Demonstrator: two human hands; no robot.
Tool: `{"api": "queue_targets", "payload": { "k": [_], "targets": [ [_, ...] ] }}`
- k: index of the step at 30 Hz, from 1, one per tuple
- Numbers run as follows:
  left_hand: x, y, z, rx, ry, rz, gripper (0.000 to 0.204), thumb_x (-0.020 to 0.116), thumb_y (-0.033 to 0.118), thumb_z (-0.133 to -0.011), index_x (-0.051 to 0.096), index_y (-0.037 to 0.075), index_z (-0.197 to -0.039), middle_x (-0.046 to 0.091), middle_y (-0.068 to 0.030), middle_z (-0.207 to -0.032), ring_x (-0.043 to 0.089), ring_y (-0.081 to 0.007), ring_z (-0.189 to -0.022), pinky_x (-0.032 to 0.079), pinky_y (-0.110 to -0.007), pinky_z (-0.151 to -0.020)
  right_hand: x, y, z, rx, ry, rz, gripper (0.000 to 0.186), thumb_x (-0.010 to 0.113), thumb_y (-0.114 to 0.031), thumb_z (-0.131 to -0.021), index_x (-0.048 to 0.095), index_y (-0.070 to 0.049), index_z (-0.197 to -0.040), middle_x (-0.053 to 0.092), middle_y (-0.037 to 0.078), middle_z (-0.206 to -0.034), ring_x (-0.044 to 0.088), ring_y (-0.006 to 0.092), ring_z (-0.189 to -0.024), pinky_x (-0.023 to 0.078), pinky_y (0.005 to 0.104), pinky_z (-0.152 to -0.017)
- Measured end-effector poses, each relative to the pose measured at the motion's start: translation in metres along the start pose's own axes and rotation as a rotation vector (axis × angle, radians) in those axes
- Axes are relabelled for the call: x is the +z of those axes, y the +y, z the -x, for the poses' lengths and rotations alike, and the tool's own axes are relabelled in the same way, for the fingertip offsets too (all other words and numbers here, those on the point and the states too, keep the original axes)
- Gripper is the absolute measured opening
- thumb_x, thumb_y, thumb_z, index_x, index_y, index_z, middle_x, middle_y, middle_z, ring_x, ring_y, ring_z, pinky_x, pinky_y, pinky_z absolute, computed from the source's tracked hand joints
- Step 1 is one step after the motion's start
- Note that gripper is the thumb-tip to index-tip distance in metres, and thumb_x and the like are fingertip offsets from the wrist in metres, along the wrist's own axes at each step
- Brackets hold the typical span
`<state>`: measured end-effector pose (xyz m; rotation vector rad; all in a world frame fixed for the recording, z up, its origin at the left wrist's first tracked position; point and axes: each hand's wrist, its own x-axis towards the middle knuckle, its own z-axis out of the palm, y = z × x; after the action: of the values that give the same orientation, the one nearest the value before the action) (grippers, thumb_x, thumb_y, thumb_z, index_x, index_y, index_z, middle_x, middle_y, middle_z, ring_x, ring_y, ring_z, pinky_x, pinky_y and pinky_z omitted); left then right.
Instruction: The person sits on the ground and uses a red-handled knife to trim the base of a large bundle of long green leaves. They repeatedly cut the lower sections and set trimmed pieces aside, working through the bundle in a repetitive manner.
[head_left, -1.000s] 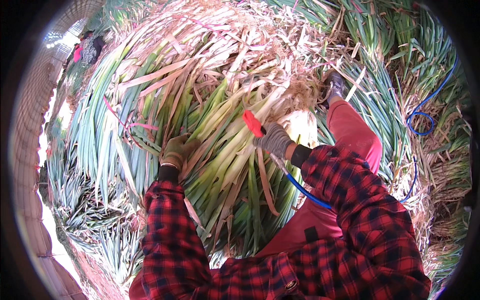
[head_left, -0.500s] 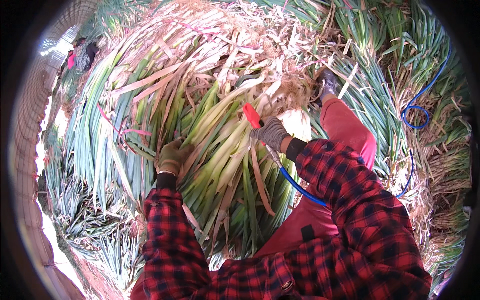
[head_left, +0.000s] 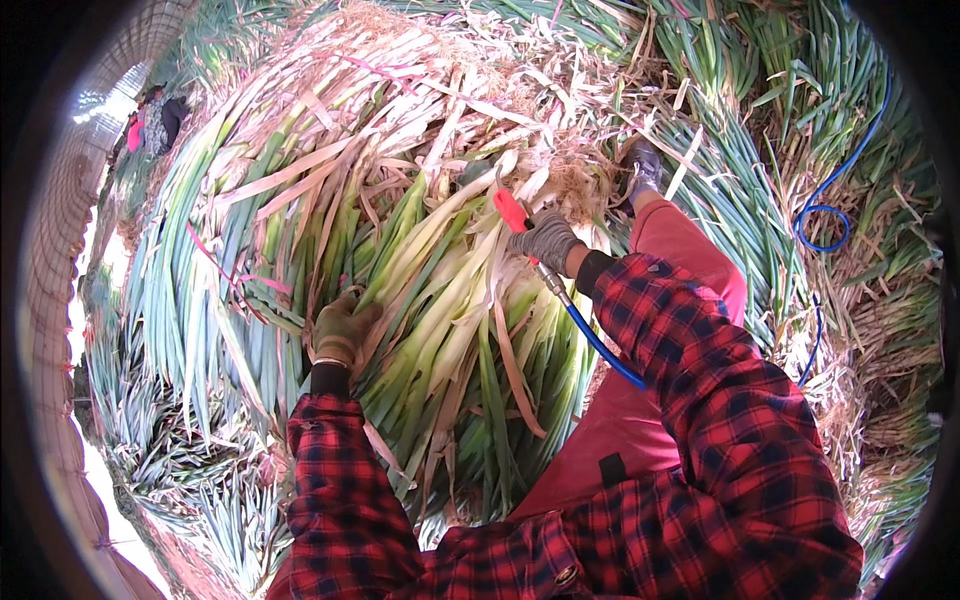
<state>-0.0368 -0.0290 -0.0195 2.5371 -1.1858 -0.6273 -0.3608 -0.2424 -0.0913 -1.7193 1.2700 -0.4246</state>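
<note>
A large heap of long green onions (head_left: 440, 270) lies before me, its pale stalks and roots toward the far side and its green leaves toward me. My left hand (head_left: 342, 328), in a dull green-brown glove, is curled around some leaves at the heap's left-middle. In a grey striped glove, my right hand (head_left: 548, 243) is closed on a red air blow gun (head_left: 511, 210). The gun's thin nozzle points away from me, over the pale stalks. From its metal fitting a blue hose (head_left: 598, 343) runs back under my right sleeve.
More green onions (head_left: 730, 210) are piled on the right and along the far side. Blue hose (head_left: 822, 212) loops over the right pile. Pink ties (head_left: 228, 262) lie among the leaves. My shoe (head_left: 643, 170) rests beside the heap. Another person (head_left: 158, 120) is at the far left.
My right hand and the blow gun have shifted slightly farther away from me. The leaves below the gun have spread a little. My left hand remains nearly in place, its fingers slightly more bent.
</note>
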Motion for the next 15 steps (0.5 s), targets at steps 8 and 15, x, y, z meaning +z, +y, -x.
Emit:
{"api": "queue_targets", "payload": {
  "k": [8,15],
  "targets": [
    [0.018,0.000,0.019,0.115,0.094,-0.077,0.056,0.066,0.052,-0.077,0.069,0.007,-0.111,0.069,-0.0206,-0.097,0.066,-0.0382,-0.090,0.050,-0.042,-0.080,-0.013,0.002,0.004,0.004,0.063,-0.040,0.042,0.080,-0.038,-0.066,0.066,0.001,-0.071,0.062,0.009,-0.061,0.057,0.0182,-0.054,0.047,0.0364,-0.056],
    [0.041,-0.027,0.012,0.320,0.053,-0.129,0.047,0.051,0.048,-0.088,0.072,0.005,-0.089,0.066,-0.0240,-0.090,0.064,-0.0404,-0.089,0.049,-0.047,-0.080,-0.004,0.012,0.024,-0.146,0.069,-0.195,0.040,0.079,-0.029,-0.069,0.065,0.006,-0.082,0.061,0.014,-0.064,0.058,0.0180,-0.057,0.049,0.0370,-0.060]
  ]
}}
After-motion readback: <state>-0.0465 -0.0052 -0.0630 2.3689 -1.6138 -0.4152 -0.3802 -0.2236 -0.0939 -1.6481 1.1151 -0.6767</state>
